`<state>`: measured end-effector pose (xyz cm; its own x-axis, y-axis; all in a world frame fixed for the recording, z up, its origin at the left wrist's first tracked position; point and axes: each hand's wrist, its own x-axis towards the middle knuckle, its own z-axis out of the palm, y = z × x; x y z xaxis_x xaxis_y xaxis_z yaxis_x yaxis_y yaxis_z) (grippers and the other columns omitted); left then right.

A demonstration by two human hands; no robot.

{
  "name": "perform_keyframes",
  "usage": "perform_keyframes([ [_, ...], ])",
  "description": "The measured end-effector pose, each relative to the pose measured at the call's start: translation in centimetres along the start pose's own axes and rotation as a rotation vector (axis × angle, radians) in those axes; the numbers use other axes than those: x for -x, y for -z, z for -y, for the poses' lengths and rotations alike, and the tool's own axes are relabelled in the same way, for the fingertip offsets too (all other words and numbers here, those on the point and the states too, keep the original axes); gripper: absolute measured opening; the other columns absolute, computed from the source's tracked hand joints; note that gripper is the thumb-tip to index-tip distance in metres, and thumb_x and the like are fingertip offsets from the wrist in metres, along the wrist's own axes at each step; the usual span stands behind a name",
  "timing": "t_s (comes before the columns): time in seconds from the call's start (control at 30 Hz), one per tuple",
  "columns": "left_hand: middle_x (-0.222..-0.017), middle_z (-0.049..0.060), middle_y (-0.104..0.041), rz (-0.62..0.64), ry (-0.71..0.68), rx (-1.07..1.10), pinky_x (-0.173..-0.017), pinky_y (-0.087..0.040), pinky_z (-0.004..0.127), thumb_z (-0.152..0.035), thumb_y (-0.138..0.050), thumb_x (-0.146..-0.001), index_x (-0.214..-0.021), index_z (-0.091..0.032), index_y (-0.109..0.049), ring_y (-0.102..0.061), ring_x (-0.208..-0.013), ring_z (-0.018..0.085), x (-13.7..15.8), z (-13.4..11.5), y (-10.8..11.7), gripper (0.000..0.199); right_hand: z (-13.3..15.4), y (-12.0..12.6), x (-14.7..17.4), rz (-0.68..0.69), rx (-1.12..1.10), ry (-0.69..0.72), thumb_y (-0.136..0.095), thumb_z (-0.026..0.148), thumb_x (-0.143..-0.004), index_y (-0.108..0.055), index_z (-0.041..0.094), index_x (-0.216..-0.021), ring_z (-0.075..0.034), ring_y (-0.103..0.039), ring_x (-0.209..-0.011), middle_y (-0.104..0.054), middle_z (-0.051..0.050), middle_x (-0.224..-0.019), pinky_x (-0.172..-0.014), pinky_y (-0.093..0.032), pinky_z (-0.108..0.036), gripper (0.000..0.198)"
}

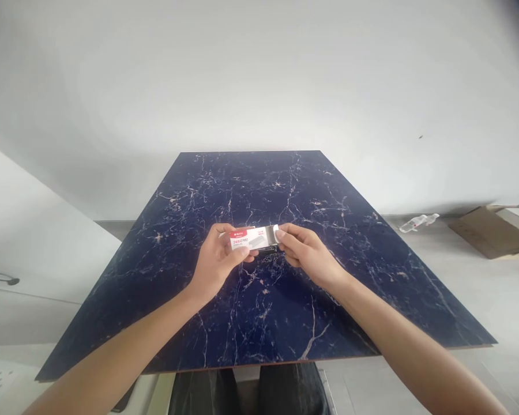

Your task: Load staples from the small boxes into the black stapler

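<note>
Both of your hands were in view, bare, arms stretched forward over a dark blue table (pixel 263 184) veined in white like marble.

Left hand (pixel 220 251): gripping the left part of a small white-and-red box (pixel 249 237), thumb across the front near the lower edge, fingers wrapped behind and under. Box lay roughly level between your two hands, printed face up toward you, over the middle of the table. Red band along its upper left; finer print partly too blurred to read.

Right hand (pixel 305 248): closed in a pinch on the white end piece (pixel 276 230) at the box's right, thumb and forefinger together there, other fingers curled beneath. Between the printed face and your pinch, a grey section (pixel 271 234) showed.

Just below the box, a dark object (pixel 267 250) was partly hidden by it and by your fingers; could not tell what it was, nor whether the box touched it.

Surroundings: pale wall (pixel 259 75) beyond the table. On the floor to the right, a clear plastic bottle (pixel 415 223) near a brown cardboard box (pixel 480 233). Your legs (pixel 292 392), in dark trousers, showed under the near edge.
</note>
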<state>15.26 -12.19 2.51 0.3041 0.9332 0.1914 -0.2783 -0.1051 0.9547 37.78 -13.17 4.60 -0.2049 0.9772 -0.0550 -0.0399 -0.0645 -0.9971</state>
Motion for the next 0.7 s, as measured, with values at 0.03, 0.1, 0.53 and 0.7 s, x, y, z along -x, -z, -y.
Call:
perform_keyframes([
  [0.03,-0.123,0.010,-0.071,0.008,0.005,-0.002,-0.080,-0.068,0.037,-0.028,-0.080,-0.086,-0.113,-0.024,-0.049,-0.078,-0.089,0.021,0.0,0.1,0.0,0.041,-0.1,0.0,0.0,-0.028,0.038,0.010,-0.065,0.055,-0.093,-0.067,0.022,-0.098,-0.008,-0.030,-0.048,-0.052,0.003,-0.071,-0.043,-0.022,-0.025,0.034],
  [0.1,-0.124,0.010,-0.070,0.015,0.011,-0.009,-0.083,-0.067,0.039,-0.029,-0.081,-0.086,-0.113,-0.024,-0.048,-0.078,-0.092,0.023,0.1,0.1,-0.2,0.042,-0.1,0.1,0.0,-0.078,0.111,0.038,-0.065,0.056,-0.092,-0.069,0.022,-0.098,-0.008,-0.035,-0.049,-0.060,0.001,-0.078,-0.043,-0.025,-0.026,0.035],
  [0.53,-0.113,0.009,-0.071,0.139,0.051,-0.178,-0.066,-0.066,0.034,-0.032,-0.072,-0.092,-0.126,-0.024,-0.054,-0.077,-0.082,0.023,1.7,0.6,-1.6,0.039,-0.8,-0.3,0.1,0.132,-0.008,0.043,-0.078,0.048,-0.084,-0.067,0.021,-0.084,-0.007,-0.038,-0.049,-0.057,0.004,-0.066,-0.044,-0.027,-0.023,0.030],
  [0.7,-0.098,0.005,-0.071,0.096,0.055,-0.209,-0.060,-0.062,0.028,-0.034,-0.067,-0.097,-0.133,-0.025,-0.053,-0.073,-0.071,0.016,1.5,0.5,-1.8,0.040,-0.3,-1.3,0.9,-0.078,0.468,0.367,-0.068,0.040,-0.094,-0.079,0.024,-0.095,-0.013,-0.054,-0.062,-0.073,-0.002,-0.085,-0.059,-0.043,-0.029,0.019],
])
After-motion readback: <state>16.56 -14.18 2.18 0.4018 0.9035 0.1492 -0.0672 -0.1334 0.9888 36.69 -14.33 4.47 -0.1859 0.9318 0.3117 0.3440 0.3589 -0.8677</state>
